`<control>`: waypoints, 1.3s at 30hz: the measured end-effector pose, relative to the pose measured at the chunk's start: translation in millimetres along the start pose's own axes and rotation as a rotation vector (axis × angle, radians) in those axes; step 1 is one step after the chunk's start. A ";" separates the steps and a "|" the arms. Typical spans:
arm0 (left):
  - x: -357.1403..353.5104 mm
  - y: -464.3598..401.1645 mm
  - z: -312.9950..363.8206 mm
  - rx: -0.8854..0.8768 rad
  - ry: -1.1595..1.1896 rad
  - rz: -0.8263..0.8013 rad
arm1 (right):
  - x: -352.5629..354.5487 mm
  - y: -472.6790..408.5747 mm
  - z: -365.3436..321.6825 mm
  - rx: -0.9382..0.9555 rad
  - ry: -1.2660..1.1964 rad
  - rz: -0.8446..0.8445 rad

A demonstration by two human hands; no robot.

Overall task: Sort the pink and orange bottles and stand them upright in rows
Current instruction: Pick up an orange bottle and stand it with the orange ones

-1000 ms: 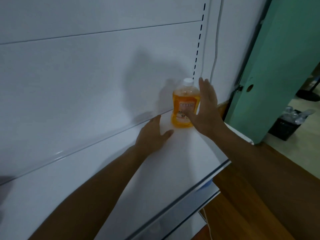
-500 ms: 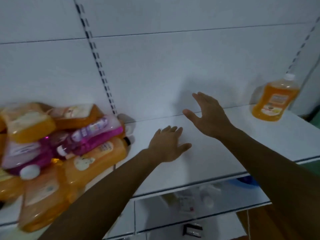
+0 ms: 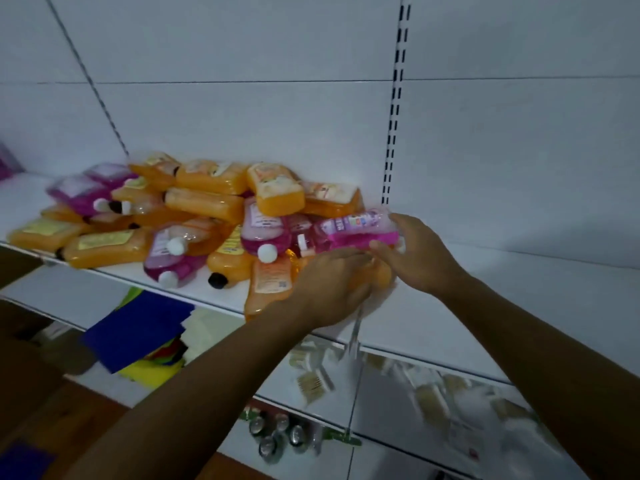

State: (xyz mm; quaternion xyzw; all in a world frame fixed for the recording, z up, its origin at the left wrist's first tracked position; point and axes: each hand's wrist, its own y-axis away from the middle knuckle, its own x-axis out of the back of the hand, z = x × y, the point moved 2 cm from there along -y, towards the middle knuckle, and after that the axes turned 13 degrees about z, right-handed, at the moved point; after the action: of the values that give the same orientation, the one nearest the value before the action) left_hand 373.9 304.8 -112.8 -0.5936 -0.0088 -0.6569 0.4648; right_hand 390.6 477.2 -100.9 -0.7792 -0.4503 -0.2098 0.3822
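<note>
Both hands have moved from bare shelf [image 3: 485,306] to the bottle pile [image 3: 207,209]. The right hand [image 3: 419,258] grips a pink bottle [image 3: 360,226]. The left hand [image 3: 332,289] curls around an orange bottle [image 3: 270,282].

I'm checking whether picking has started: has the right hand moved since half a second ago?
Yes. The right hand has moved left along the shelf, from open shelf to the bottle pile, where it touches a pink bottle.

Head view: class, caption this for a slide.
Both hands reach into a heap of pink and orange bottles lying on a white shelf.
</note>
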 end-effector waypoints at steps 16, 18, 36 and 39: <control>55.9 5.3 -91.3 0.085 -0.190 0.116 | -39.3 -32.7 -46.4 -0.118 0.272 0.101; 47.0 -4.3 -84.9 0.072 -0.216 0.079 | -37.2 -32.5 -36.6 -0.134 0.261 0.061; 65.6 -41.2 -94.4 0.071 -0.226 0.268 | -46.6 -45.7 -55.3 0.046 0.190 0.149; 79.8 -35.8 -120.9 0.150 -0.271 0.307 | -62.8 -54.3 -74.0 0.087 0.163 0.127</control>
State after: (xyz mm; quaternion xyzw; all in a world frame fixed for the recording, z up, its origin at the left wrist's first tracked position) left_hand 269.3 209.1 -66.2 -0.6346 -0.0296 -0.4899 0.5970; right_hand 313.2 401.6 -75.1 -0.7690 -0.3762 -0.2282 0.4637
